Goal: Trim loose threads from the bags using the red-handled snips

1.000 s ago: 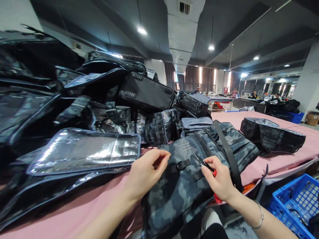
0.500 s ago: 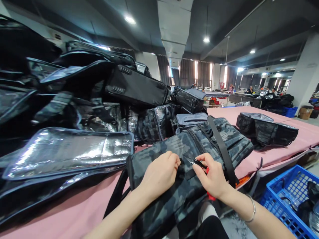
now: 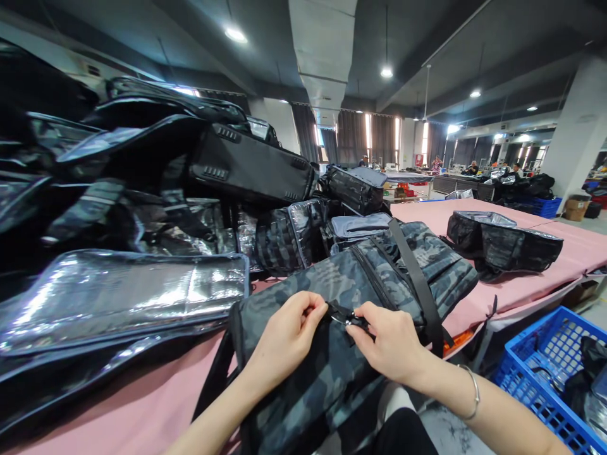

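Observation:
A grey-black camouflage bag [image 3: 303, 354] lies in front of me across the table edge, a black strap [image 3: 417, 284] running over it. Low over its upper face, my right hand [image 3: 391, 341] is closed round small dark thread snips [image 3: 355, 320], their metal tips pointing left. My left hand [image 3: 289, 335] is closed in a pinch just left of those tips. What lies between its fingertips is too small to make out. Both hands are close together, and the fingers partly hide the snips.
Piled at the left are black bags [image 3: 251, 164] and an open silver-lined flap [image 3: 128, 297]. Another open bag [image 3: 502, 243] stands on the pink-covered table [image 3: 516, 294] at the right. Below it is a blue crate [image 3: 535, 379] holding dark items. People and workbenches are far back.
My right hand has moved left and slightly down, bringing the snips' tips close to my left hand. The left hand has shifted a little left. The red part by my right hand no longer shows.

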The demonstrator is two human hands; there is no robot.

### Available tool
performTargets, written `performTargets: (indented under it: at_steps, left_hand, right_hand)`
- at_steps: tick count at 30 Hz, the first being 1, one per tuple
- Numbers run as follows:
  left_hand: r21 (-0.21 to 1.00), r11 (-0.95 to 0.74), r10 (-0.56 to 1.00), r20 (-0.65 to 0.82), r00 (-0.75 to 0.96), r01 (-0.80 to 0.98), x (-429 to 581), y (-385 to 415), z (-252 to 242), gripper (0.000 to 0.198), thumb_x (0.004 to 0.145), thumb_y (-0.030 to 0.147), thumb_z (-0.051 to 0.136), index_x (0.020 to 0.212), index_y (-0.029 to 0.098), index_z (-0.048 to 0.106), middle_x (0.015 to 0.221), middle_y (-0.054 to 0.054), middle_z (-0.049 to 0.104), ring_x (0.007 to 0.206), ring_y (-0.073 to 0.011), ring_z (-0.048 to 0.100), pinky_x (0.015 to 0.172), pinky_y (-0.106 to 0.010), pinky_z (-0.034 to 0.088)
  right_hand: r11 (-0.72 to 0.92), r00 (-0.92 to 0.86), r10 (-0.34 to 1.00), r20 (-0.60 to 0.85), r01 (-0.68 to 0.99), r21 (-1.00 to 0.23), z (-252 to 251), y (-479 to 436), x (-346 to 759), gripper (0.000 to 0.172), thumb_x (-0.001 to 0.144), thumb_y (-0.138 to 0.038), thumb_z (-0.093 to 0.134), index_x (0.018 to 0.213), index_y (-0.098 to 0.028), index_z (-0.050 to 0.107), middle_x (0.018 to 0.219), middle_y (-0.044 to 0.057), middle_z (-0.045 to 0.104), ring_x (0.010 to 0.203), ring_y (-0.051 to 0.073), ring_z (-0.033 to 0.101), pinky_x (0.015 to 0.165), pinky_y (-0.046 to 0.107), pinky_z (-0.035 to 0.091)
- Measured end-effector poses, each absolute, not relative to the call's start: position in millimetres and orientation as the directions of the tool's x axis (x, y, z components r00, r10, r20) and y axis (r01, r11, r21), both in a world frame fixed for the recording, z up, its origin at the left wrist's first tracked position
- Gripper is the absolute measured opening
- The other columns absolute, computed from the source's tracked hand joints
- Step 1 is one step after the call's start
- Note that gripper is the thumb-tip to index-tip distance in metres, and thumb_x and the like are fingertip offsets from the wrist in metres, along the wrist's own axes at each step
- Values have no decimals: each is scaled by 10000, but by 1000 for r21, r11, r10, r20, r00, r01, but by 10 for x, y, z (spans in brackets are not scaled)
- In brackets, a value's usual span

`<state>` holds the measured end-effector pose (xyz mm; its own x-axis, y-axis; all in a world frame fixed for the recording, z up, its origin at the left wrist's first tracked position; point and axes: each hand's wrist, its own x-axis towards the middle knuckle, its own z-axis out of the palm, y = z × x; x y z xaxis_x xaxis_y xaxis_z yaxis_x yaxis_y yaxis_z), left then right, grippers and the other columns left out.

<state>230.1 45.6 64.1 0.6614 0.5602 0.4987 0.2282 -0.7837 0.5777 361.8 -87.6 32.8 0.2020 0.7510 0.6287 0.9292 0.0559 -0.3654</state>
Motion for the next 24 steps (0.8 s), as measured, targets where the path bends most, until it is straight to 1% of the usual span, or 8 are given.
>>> performTargets:
  at_steps: [4,7,10,12,13,16,20,24]
  left_hand:
    - [559,-800,543,519,660,219,2295,438,630,286,814,447,398,709,197,489,630,4,499,562,-141,445,554,-263,376]
    - [614,-768,566,518,641,182,2255,436,663,289,807,455,418,705,195,491,643,6,492,594,-141,456,580,-259,381]
    - [667,-731,588,509,629,144,2215,432,706,386,834,493,349,607,195,444,608,5,460,601,-143,458,604,-264,384]
    - [612,-770,566,520,640,183,2215,433,706,384,823,515,366,646,195,485,671,-6,511,659,-156,495,649,-275,403]
    - [555,-802,548,537,641,221,2225,437,693,352,797,522,417,721,195,524,750,-17,554,720,-171,520,688,-287,417]
    - [393,-856,514,566,645,337,2267,474,620,363,720,487,531,926,189,542,906,-57,599,848,-221,550,766,-341,439]
    - [301,-881,473,579,664,366,2287,530,540,286,754,445,489,884,195,536,830,-52,610,807,-217,571,735,-339,452]
    - [272,-890,452,638,623,367,2270,522,525,274,747,442,500,865,196,532,822,-42,617,785,-204,584,727,-319,454]
  right_hand:
    - [36,175,740,650,954,-298,317,-853,3613,145,906,-299,435,918,-197,536,787,10,624,718,147,607,594,217,381]
    - [104,189,708,681,925,-364,302,-851,3622,154,915,-291,416,910,-197,538,809,8,630,728,134,609,621,207,398]
    - [130,273,665,695,874,-468,294,-849,3624,173,919,-304,401,933,-181,521,797,16,628,702,130,610,615,198,414]
    - [88,329,648,687,863,-497,294,-841,3618,178,910,-315,409,951,-172,508,794,26,628,700,145,617,608,207,419]
    - [58,343,646,682,869,-492,295,-836,3615,177,906,-317,416,955,-171,503,791,28,627,694,152,619,605,214,416]
    - [-25,339,655,675,902,-430,305,-827,3606,148,899,-300,427,946,-174,490,758,19,619,652,163,610,570,234,379]
    - [-77,280,701,656,944,-320,324,-834,3605,108,890,-273,439,930,-181,478,701,-4,596,579,159,578,508,254,280]
    - [-64,233,728,645,959,-275,335,-847,3615,93,892,-258,445,945,-183,462,723,-12,594,595,145,572,516,259,249]
